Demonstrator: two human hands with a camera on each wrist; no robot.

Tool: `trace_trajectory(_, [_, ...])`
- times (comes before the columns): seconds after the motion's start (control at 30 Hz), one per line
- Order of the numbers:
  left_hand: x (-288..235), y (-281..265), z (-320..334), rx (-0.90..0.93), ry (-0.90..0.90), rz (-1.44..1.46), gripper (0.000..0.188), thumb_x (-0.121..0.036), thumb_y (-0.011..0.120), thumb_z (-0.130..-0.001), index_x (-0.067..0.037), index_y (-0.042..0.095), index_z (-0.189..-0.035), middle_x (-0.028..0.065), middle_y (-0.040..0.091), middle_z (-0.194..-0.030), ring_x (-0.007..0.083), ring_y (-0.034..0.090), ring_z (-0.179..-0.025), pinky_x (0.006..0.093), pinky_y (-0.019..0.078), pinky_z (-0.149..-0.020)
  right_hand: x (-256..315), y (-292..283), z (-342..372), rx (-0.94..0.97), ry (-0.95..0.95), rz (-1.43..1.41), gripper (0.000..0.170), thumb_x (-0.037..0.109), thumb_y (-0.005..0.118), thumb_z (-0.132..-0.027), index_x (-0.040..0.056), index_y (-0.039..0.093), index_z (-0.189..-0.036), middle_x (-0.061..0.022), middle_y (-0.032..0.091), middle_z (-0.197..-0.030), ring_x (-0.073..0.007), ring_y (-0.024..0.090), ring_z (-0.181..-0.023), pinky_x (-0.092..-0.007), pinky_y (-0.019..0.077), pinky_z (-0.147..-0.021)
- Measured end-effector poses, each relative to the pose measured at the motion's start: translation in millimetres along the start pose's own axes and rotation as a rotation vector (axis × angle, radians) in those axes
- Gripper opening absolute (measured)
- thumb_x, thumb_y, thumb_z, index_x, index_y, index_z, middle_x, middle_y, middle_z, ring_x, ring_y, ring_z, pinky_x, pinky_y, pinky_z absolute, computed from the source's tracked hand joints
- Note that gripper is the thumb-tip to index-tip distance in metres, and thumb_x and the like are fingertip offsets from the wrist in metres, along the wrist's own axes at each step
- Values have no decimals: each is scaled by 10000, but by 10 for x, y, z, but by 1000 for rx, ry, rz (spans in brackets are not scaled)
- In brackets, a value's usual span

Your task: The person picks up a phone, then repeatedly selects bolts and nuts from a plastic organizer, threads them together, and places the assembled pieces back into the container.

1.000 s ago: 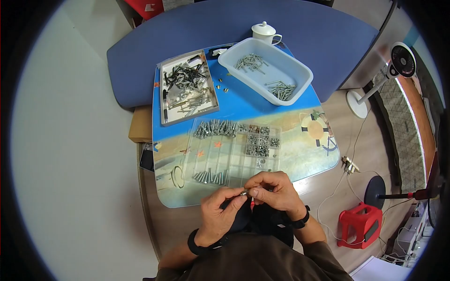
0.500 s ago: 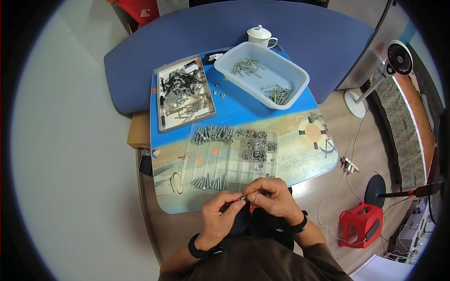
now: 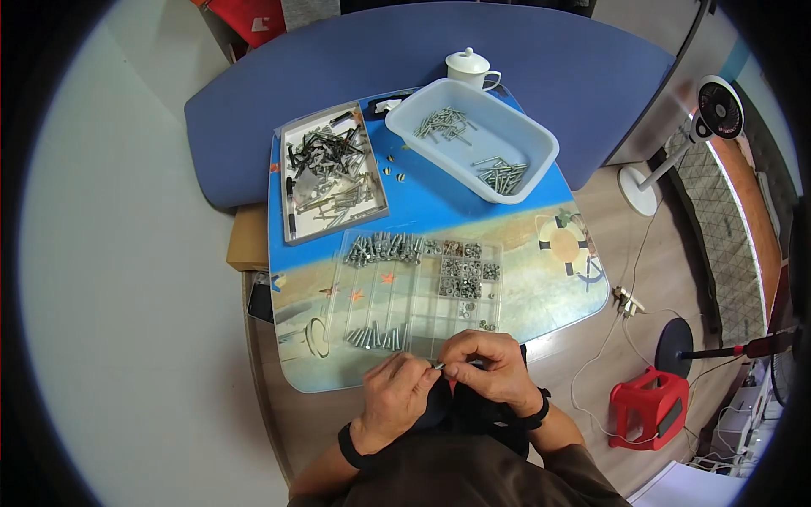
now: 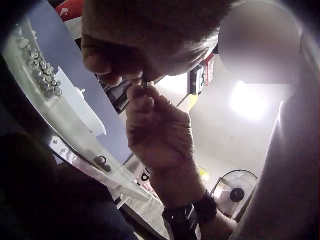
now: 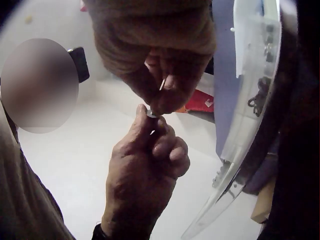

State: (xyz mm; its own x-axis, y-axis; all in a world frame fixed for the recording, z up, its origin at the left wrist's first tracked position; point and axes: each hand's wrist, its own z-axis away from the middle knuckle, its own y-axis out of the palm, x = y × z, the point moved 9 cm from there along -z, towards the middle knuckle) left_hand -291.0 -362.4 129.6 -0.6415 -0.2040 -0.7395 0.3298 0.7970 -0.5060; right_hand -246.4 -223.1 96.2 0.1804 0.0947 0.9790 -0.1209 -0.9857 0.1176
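In the head view my left hand (image 3: 391, 395) and right hand (image 3: 494, 372) meet just off the table's near edge. Between their fingertips is a small silver bolt (image 3: 438, 366), mostly hidden by the fingers. The left thumb and forefinger pinch one end; the right thumb and fingers pinch the other. In the right wrist view a shiny round end (image 5: 151, 114) shows at the left fingertips. Just beyond the hands lies a clear plastic compartment box (image 3: 427, 308), holding bolts (image 3: 384, 248) along its far side, shorter bolts (image 3: 372, 336) at its near side, and nuts (image 3: 460, 279) at right.
A shallow white box (image 3: 291, 232) of mixed black and silver screws stands at the far left. Beside it is a pale blue basin (image 3: 486, 118) with two heaps of long screws. Behind sits a lidded white cup (image 3: 467, 68). A red stool (image 3: 646, 406) stands right on the floor.
The left hand has rolled over, its back now facing up and its fingers covering more of the bolt. Both hands sit slightly lower in view; the head view has shifted a little.
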Motion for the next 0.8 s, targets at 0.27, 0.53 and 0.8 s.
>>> trace_trajectory(0.27, [287, 115, 162, 130, -372, 417, 249, -188, 601, -1016, 1, 565, -859, 81, 473, -648, 185, 491, -582, 329, 406, -557, 157, 87, -24, 59, -175, 57, 145, 24, 737, -871, 14, 711, -1013, -57, 709, -918, -104, 612, -699, -251, 495, -636])
trace_trajectory(0.53, [302, 94, 209, 75, -414, 489, 327, -273, 570, -1049, -13, 557, -852, 31, 482, -690, 106, 443, -626, 278, 372, -572, -85, 91, 24, 131, 126, 87, 206, 137, 767, -884, 35, 716, -1055, -41, 690, -833, -92, 605, -697, -250, 470, -627])
trace_trajectory(0.8, [372, 254, 283, 93, -574, 720, 325, -298, 578, -1052, -54, 556, -839, -27, 495, -702, 63, 447, -666, 239, 372, -612, -39, 58, -33, 60, 120, 14, 216, 118, 773, -867, 32, 713, -1056, -23, 664, -778, -81, 605, -688, -241, 465, -628])
